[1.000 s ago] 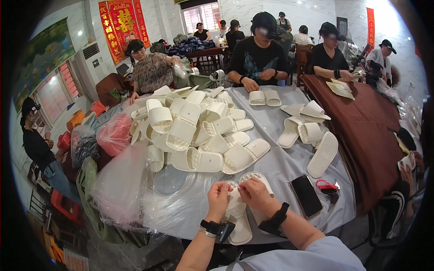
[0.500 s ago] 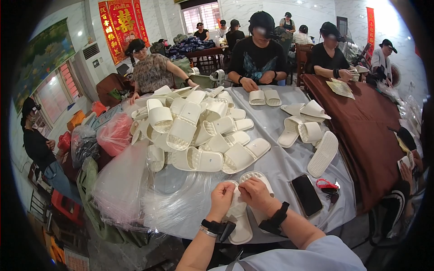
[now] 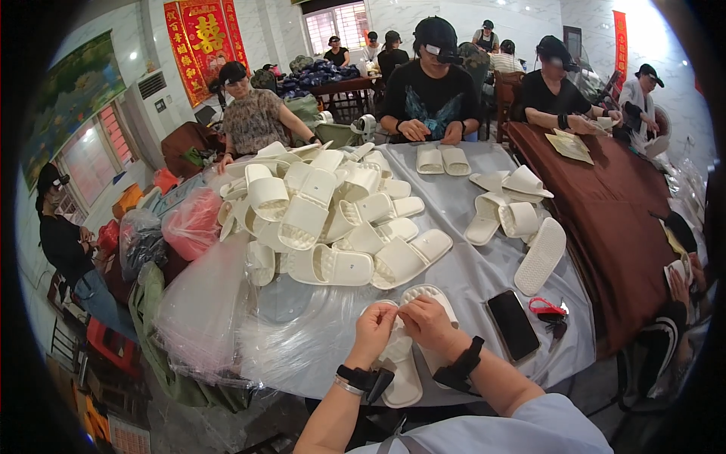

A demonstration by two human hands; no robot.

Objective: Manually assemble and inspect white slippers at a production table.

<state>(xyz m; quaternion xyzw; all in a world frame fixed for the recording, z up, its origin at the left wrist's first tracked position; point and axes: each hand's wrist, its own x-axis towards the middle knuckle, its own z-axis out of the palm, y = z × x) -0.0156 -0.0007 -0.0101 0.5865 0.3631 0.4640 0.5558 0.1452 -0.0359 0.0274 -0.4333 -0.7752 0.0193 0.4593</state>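
My left hand (image 3: 373, 331) and my right hand (image 3: 428, 321) are close together over a pair of cream slide slippers at the near table edge. The fingertips of both are pinched closed; whatever they hold, if anything, is too small to make out. Beneath my hands lies the left slipper (image 3: 404, 384), its strap partly hidden by them. The other slipper (image 3: 431, 293) lies alongside, mostly covered by my right hand and wrist. A large heap of matching slippers (image 3: 308, 209) lies just beyond.
Right of my hands are a black phone (image 3: 513, 326), a red cord with keys (image 3: 550, 310) and several loose slippers (image 3: 544, 259). Clear plastic bags (image 3: 200, 321) spread over the left side. Across the grey-covered table (image 3: 476, 276), a co-worker sits behind a slipper pair (image 3: 442, 160).
My hands hold nearly the same pose. The co-worker opposite has drawn their hands back from the slipper pair, and the person at the right has shifted their hands.
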